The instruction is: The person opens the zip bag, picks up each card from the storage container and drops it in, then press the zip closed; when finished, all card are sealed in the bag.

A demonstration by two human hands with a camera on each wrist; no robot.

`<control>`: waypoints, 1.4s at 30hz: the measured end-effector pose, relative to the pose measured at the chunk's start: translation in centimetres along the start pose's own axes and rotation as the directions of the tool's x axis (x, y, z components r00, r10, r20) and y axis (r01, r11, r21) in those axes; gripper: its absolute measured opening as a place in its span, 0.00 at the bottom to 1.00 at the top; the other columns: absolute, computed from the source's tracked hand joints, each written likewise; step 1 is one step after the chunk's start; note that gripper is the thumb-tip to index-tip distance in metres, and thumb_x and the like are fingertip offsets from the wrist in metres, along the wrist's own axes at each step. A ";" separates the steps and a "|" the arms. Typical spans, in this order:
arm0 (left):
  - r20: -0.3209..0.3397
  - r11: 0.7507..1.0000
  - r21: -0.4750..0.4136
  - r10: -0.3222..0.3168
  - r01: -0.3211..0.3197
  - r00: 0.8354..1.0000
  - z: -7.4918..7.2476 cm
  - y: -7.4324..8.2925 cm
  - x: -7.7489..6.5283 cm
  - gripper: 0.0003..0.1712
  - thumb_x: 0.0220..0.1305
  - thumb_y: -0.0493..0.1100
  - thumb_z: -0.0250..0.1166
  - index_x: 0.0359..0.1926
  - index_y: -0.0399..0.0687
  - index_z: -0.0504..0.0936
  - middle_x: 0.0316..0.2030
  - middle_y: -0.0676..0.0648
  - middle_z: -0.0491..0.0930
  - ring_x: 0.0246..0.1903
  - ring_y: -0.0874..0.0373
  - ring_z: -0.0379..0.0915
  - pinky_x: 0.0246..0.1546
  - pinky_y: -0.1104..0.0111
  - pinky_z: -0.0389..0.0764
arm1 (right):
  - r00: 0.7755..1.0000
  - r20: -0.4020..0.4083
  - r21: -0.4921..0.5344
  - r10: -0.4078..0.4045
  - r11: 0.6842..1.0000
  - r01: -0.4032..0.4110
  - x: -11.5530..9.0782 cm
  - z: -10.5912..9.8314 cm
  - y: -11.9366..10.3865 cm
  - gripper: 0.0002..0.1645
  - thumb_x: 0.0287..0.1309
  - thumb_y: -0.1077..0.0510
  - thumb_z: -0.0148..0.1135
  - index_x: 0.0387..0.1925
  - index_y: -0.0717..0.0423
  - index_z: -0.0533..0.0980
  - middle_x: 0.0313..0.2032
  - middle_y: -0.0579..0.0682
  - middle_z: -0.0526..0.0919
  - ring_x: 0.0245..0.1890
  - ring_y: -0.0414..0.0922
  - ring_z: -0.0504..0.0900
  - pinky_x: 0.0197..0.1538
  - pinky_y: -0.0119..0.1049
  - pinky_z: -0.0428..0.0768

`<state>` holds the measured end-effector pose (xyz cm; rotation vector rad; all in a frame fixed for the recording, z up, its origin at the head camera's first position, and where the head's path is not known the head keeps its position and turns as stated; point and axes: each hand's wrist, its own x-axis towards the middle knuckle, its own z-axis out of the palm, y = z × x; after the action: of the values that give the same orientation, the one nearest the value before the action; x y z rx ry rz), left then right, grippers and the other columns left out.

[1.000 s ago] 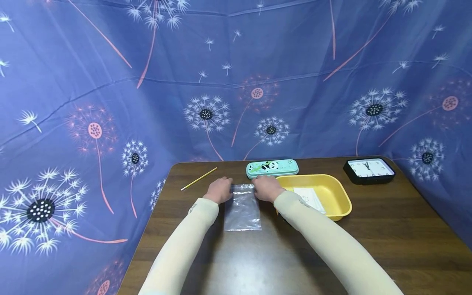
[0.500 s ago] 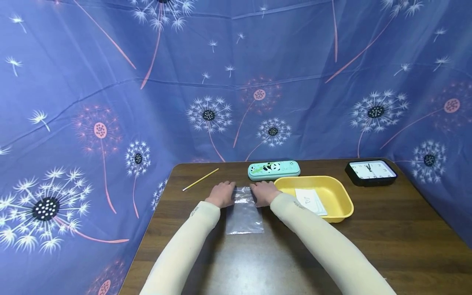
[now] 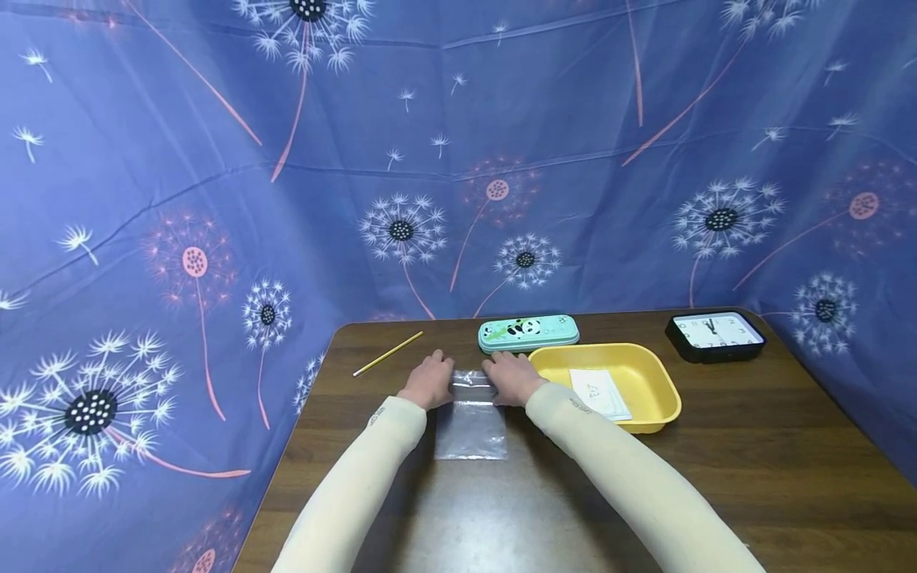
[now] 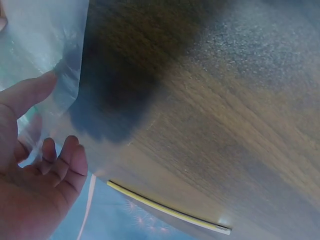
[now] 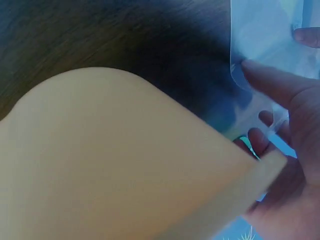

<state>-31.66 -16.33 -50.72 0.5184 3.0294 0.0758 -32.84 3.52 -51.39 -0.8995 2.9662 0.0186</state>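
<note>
A clear plastic bag point(image 3: 470, 430) hangs or lies between my two hands over the brown table; how far it is off the wood I cannot tell. At its upper left side, my left hand point(image 3: 430, 380) holds the edge. In the left wrist view the thumb point(image 4: 35, 92) lies on the film, with the index finger behind it and the other fingers loosely curled. My right hand point(image 3: 512, 377) holds the upper right side, its thumb point(image 5: 272, 82) on the film and fingers partly hidden behind. A light band runs across the bag near its top.
A yellow tray point(image 3: 659, 398) with white papers point(image 3: 600, 393) in it stands right of my right hand. Behind is a mint panda pencil case point(image 3: 528, 333). A yellow pencil point(image 3: 388, 353) lies at the back left, a black-framed clock point(image 3: 715, 336) at the back right.
Both hands stay at the bag's top edge, drawn very slightly toward the near side. More of the tray shows beside the right hand than a second ago. The view shifts a little.
</note>
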 end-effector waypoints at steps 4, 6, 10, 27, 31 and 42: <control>0.007 1.000 0.015 -0.003 0.003 1.000 0.1 0.1 -0.1 0.31 0.55 0.44 0.81 0.57 0.39 0.80 0.56 0.37 0.76 0.49 0.42 0.80 0.48 0.53 0.82 | 1.000 -0.007 -0.004 -0.005 1.000 0.005 -0.2 -0.2 -0.1 0.36 0.52 0.38 0.79 0.55 0.54 0.78 0.49 0.53 0.81 0.51 0.54 0.81 0.52 0.55 0.78; 0.010 1.000 0.023 -0.003 0.003 1.000 0.2 0.2 -0.3 0.28 0.56 0.44 0.80 0.54 0.39 0.80 0.53 0.38 0.78 0.47 0.43 0.82 0.47 0.53 0.83 | 1.000 -0.023 0.018 -0.002 1.000 0.003 -0.3 -0.3 -0.1 0.33 0.57 0.36 0.75 0.52 0.54 0.79 0.47 0.52 0.83 0.49 0.54 0.82 0.51 0.55 0.78; -0.002 1.000 0.009 0.000 0.000 1.000 0.2 0.4 -0.6 0.26 0.56 0.45 0.79 0.51 0.40 0.79 0.48 0.39 0.81 0.47 0.42 0.82 0.47 0.52 0.83 | 0.996 -0.087 0.060 -0.009 0.998 0.014 -0.6 -0.6 -0.1 0.17 0.66 0.44 0.68 0.41 0.53 0.79 0.35 0.50 0.85 0.39 0.53 0.86 0.42 0.54 0.80; -0.473 0.970 0.001 0.216 -0.245 0.854 -2.8 1.3 -0.3 0.06 0.63 0.33 0.68 0.32 0.49 0.81 0.28 0.52 0.76 0.25 0.56 0.75 0.26 0.58 0.78 | 0.901 -0.433 0.078 -0.010 0.996 0.048 -3.6 -4.2 3.1 0.09 0.61 0.60 0.70 0.27 0.50 0.79 0.26 0.45 0.79 0.26 0.46 0.81 0.29 0.45 0.81; -0.556 0.960 -0.018 0.223 -0.280 0.801 -4.1 1.9 -0.6 0.05 0.66 0.33 0.67 0.37 0.47 0.85 0.33 0.52 0.79 0.27 0.57 0.78 0.28 0.59 0.79 | 0.844 -0.535 0.040 -0.033 0.997 0.065 -4.5 -5.3 3.2 0.08 0.62 0.60 0.70 0.27 0.50 0.79 0.27 0.45 0.78 0.28 0.47 0.81 0.31 0.46 0.81; -0.670 0.925 -0.135 0.178 -0.354 0.721 -7.3 4.1 -1.9 0.05 0.64 0.32 0.70 0.39 0.44 0.87 0.37 0.51 0.79 0.31 0.59 0.75 0.34 0.64 0.78 | 0.767 -0.641 0.053 -0.017 0.996 0.067 -7.4 -7.5 1.7 0.03 0.63 0.58 0.68 0.33 0.52 0.83 0.26 0.43 0.78 0.25 0.45 0.79 0.25 0.43 0.77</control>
<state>-29.06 -13.43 -43.10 1.1104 3.4653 0.8242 -27.93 8.84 -43.61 -1.1566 3.5223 -0.5037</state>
